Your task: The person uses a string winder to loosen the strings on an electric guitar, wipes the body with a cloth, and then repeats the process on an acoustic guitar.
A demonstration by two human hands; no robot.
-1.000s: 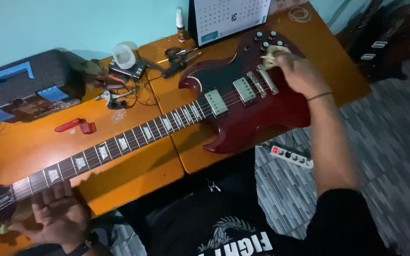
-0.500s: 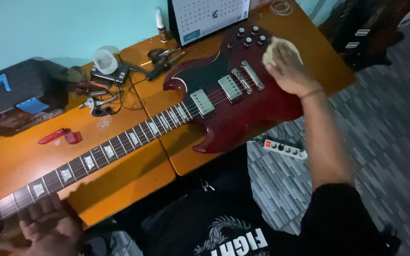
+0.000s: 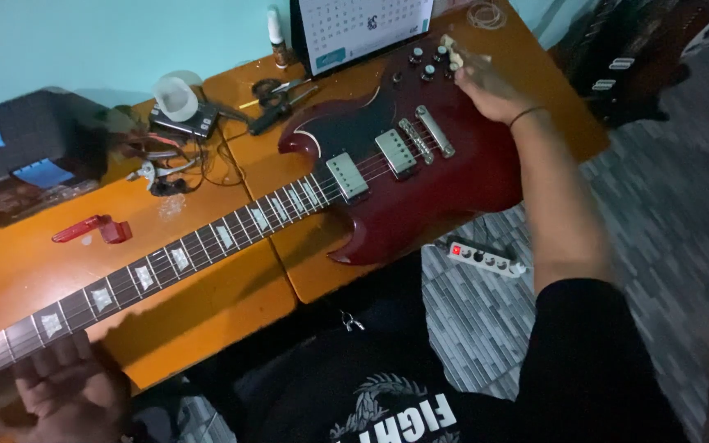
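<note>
Guitar (image 3: 420, 176), dark red, flat on desk (image 3: 207, 303): your left hand (image 3: 67, 390) cradles neck loosely, steadying; right hand (image 3: 486, 86) pinches pale cloth (image 3: 451, 51) against body.

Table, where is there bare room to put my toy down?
The table is bare between the red tool and the guitar neck, and below the neck near the front edge. It is crowded behind, around the cables, scissors and grey case.

An orange wooden tabletop (image 3: 207, 303) carries a dark red electric guitar (image 3: 420, 172), a red tool (image 3: 92, 230), scissors (image 3: 276, 94), tangled cables (image 3: 166, 168), a standing calendar (image 3: 363, 29) and a small bottle (image 3: 276, 37).
</note>
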